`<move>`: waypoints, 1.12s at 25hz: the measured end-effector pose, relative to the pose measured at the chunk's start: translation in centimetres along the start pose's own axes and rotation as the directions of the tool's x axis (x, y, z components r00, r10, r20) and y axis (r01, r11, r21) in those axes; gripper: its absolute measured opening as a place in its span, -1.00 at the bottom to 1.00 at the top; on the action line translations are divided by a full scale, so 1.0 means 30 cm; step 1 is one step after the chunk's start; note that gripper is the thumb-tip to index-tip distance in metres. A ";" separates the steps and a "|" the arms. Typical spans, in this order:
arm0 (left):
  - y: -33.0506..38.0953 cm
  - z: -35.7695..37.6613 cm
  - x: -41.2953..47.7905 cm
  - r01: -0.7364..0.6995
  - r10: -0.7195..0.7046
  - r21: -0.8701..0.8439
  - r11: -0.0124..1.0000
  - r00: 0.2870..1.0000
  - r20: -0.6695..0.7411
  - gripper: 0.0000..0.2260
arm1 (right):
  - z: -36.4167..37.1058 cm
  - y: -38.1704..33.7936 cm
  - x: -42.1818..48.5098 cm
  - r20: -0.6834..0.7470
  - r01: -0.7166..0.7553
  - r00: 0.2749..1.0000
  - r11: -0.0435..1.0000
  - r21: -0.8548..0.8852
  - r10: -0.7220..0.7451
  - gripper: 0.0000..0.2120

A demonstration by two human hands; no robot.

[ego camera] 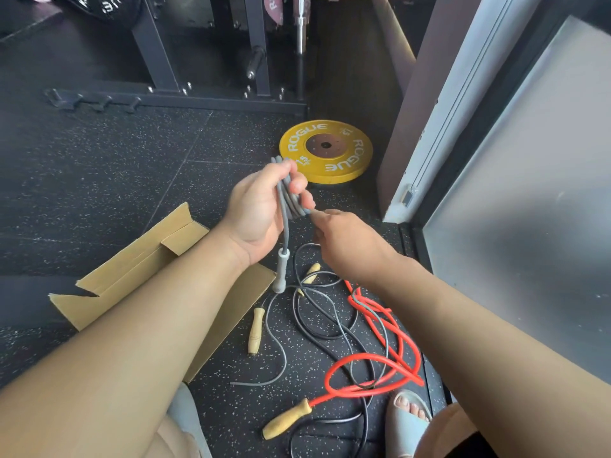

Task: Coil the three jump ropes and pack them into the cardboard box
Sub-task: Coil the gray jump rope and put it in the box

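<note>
My left hand (261, 206) grips a bundle of grey jump rope (287, 193) coils, and one grey handle (281, 271) hangs below it. My right hand (347, 246) pinches the grey cord just right of the coils. On the floor lie a red jump rope (373, 361) with a yellow wooden handle (287, 419) and a black jump rope (317, 325) with light wooden handles (256, 330), loose and tangled together. The open cardboard box (139, 259) lies flat on the floor under my left forearm.
A yellow weight plate (325, 150) lies on the speckled rubber floor beyond my hands. A black steel rack base (172, 100) runs across the back. A glass door frame (439, 127) stands at right. My sandalled foot (410, 414) is near the red rope.
</note>
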State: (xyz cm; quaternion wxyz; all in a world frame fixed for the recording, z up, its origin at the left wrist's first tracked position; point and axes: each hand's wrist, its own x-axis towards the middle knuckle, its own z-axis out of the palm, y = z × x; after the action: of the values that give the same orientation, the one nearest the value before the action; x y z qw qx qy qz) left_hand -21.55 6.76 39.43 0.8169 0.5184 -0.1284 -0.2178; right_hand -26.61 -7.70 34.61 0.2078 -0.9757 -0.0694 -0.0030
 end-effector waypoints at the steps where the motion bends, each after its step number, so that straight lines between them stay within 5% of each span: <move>1: -0.007 -0.003 -0.002 -0.030 0.035 0.110 0.993 0.999 -0.038 -0.81 | -0.007 0.000 -0.005 -0.001 0.007 1.000 1.000 -0.021 -0.007 -0.84; 7: 0.003 0.000 -0.017 -0.081 0.117 0.294 0.952 0.987 -0.107 -0.82 | -0.038 -0.045 -0.042 -0.045 0.012 0.999 0.985 -0.171 -0.020 -0.82; 15: 0.041 -0.004 -0.010 -0.011 0.005 -0.032 0.999 0.987 -0.162 -0.81 | -0.013 -0.041 -0.025 -0.065 0.104 0.991 0.970 -0.221 -0.121 -0.75; 21: 0.018 0.018 -0.033 0.013 0.021 0.316 0.949 0.994 -0.105 -0.70 | -0.032 -0.044 -0.026 -0.259 0.281 0.924 0.959 -0.036 -0.280 -0.83; 28: -0.005 -0.004 -0.048 0.091 -0.074 0.571 0.816 0.996 -0.053 -0.80 | -0.095 -0.068 -0.052 -0.488 0.351 0.785 0.923 -0.157 -0.381 -0.64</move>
State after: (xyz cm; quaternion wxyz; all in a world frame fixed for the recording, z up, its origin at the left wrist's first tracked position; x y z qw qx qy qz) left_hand -22.78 7.51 39.28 0.6149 0.7479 -0.1537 -0.1971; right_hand -28.36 -7.21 37.99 0.1857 -0.9131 -0.1996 -0.3031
